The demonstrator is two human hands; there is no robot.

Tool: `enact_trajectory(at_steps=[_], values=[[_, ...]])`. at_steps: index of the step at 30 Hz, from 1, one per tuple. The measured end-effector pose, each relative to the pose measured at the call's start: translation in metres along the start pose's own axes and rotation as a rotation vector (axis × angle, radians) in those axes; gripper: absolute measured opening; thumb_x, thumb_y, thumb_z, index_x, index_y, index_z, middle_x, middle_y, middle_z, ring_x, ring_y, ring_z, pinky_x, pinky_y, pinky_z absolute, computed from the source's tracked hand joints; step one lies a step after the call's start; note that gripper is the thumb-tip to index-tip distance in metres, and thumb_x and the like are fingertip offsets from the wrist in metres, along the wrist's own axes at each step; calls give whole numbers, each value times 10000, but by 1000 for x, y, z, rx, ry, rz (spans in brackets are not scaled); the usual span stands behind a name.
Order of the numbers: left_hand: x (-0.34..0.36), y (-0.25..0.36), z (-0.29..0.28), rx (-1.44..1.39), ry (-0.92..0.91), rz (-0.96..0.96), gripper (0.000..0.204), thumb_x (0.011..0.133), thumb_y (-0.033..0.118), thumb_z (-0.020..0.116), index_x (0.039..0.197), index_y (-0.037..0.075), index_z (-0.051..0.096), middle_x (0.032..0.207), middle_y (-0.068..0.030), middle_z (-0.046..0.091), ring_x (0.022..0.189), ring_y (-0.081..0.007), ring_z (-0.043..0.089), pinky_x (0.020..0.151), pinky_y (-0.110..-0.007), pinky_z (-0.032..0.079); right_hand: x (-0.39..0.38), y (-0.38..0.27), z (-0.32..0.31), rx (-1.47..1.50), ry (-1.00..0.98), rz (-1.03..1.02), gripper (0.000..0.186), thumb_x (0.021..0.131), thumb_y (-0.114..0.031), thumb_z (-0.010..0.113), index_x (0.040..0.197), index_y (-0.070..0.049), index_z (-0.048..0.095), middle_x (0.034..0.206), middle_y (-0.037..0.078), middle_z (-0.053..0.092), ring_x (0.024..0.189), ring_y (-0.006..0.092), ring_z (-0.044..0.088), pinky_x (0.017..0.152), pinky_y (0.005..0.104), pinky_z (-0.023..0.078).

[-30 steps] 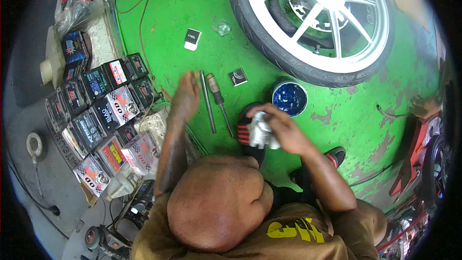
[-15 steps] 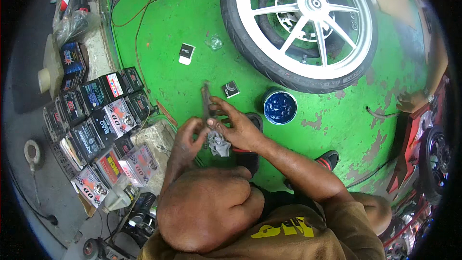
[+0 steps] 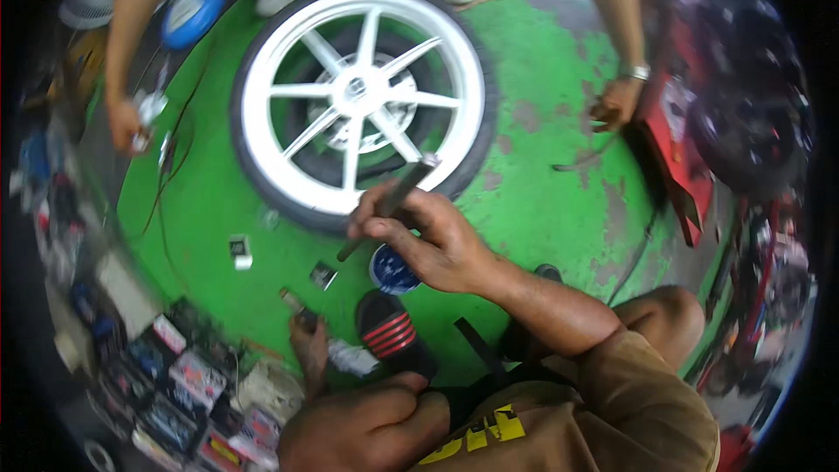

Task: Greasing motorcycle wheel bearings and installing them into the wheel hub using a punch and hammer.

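My right hand [image 3: 437, 249] is raised over the near edge of a white spoked motorcycle wheel [image 3: 358, 96] with a black tyre. In its fingers slants a dark metal rod [image 3: 406, 188] with a shiny upper tip. Lower down, my left hand [image 3: 308, 345] is closed round a short dark piece [image 3: 297, 304] with a pale end; blur hides its kind. A crumpled grey rag [image 3: 352, 357] lies beside that hand. Partly behind my right hand stands a tub of blue grease [image 3: 393, 271].
Another person reaches in from the far side: one hand [image 3: 129, 127] holds something white, the other [image 3: 617, 105] is near a red panel [image 3: 677, 122]. Two small boxes [image 3: 323, 275] lie on the green floor. Boxed batteries [image 3: 166, 376] crowd the left. My black sandal [image 3: 393, 332] has red stripes.
My hands have parted; the right has risen toward the wheel with the rod, while the left stays low. The view has swung right and up, showing the other person across the wheel.
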State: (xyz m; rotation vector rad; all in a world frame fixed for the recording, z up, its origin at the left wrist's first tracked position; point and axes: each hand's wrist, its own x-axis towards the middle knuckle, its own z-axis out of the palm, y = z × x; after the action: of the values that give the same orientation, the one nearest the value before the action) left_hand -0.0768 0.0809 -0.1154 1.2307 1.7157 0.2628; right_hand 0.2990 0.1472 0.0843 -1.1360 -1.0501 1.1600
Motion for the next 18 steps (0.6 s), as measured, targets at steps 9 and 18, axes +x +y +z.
enact_trajectory(at_steps=[9,18], values=[[53,266,158,257,-723,964,392,883,206,711,1187,-18,607,1127,-166,652,1004,-271,622,858,-386,503,-26,-95,-87,-693,-453,-130,170,863,-226,637,899,-60,628,767,156,671,772,411,648,663,517,497],[-40,635,475,1875,-1804,2191,395,876,212,714,1212,26,623,1186,-173,657,1064,-324,636,902,-438,509,-135,-145,-186,-1054,-373,70,152,872,-228,622,899,-79,628,780,115,675,758,366,657,617,497,483]])
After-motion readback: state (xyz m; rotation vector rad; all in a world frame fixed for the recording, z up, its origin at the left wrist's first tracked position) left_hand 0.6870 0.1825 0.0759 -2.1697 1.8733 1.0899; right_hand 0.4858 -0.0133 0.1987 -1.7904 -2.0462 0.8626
